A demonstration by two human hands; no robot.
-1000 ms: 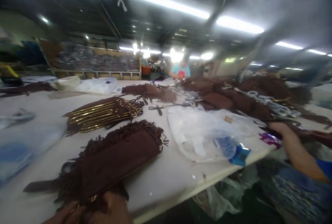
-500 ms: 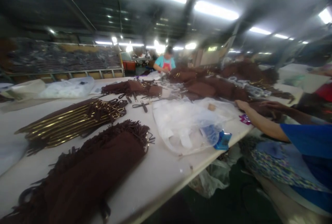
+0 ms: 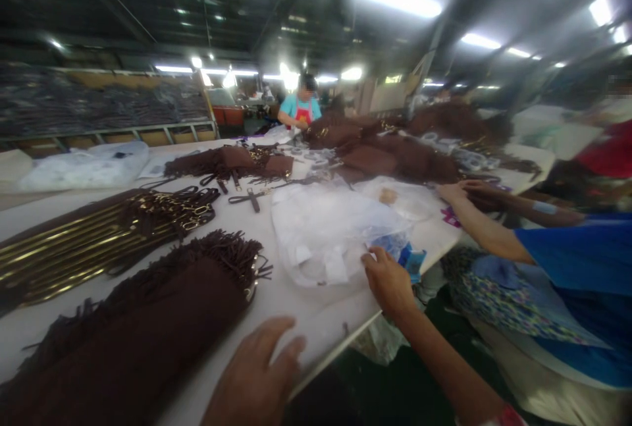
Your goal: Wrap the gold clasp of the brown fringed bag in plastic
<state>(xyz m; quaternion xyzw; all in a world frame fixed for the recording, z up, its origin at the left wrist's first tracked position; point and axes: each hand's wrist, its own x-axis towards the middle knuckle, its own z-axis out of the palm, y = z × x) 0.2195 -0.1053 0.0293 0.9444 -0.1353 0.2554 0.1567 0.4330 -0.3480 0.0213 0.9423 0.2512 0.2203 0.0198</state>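
Observation:
My left hand (image 3: 257,373) is over the front of the table, blurred, with thumb and fingers apart and nothing in it. Close to it lies a stack of dark brown fringed fabric pieces (image 3: 162,307) with a metal-trimmed end. My right hand (image 3: 390,281) reaches to the near right edge of a clear plastic bag (image 3: 336,215), fingertips pinched together; what is between them is hidden. White bits show inside the bag. Just beyond my right hand stands a small blue object (image 3: 413,260) at the table edge.
Brown strips with gold zippers (image 3: 89,241) and a strap with a metal clasp (image 3: 251,197) lie left on the white table. Brown pieces (image 3: 395,156) are heaped at the back. A co-worker in a blue sleeve (image 3: 573,255) works at right; another person (image 3: 301,110) stands behind.
Both my hands have come into view from below, the right one reaching the plastic bag. The view has turned slightly right. The co-worker's hands have drawn closer together.

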